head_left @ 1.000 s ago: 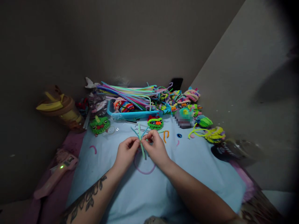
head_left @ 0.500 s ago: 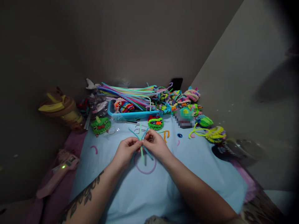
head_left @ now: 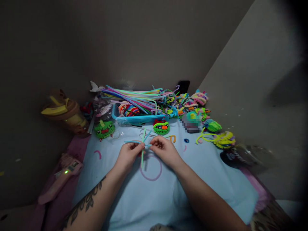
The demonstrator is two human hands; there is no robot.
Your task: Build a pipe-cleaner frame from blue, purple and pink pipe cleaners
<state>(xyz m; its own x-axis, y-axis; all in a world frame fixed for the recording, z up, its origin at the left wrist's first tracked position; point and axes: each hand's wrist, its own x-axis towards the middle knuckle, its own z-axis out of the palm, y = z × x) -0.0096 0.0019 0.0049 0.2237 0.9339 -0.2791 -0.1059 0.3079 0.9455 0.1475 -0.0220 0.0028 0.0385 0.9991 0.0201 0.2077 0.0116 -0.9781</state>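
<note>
Crossed pipe cleaners, a pale green one (head_left: 142, 159) and blue ones (head_left: 130, 141), are pinched at their crossing by my left hand (head_left: 130, 154). The green one stands nearly upright, its lower end hanging toward the cloth. My right hand (head_left: 163, 148) is closed in a pinch on the end of a blue pipe cleaner, just right of the crossing. Under the hands a purple pipe cleaner ring (head_left: 151, 180) lies on the blue cloth. Scissors (head_left: 144, 133) lie just behind the hands, partly hidden.
A blue tray (head_left: 137, 120) with many pipe cleaners (head_left: 134, 95) stands at the back. Green fuzzy figures (head_left: 104, 129) sit before it, more fuzzy pieces (head_left: 223, 140) at right. A lidded cup (head_left: 69, 112) and a pink glue gun (head_left: 61, 181) are at left.
My right hand has moved slightly right, away from my left hand, with a blue end. The blue pipe cleaners now lie at different angles, one pointing left; the green one stays in the left pinch.
</note>
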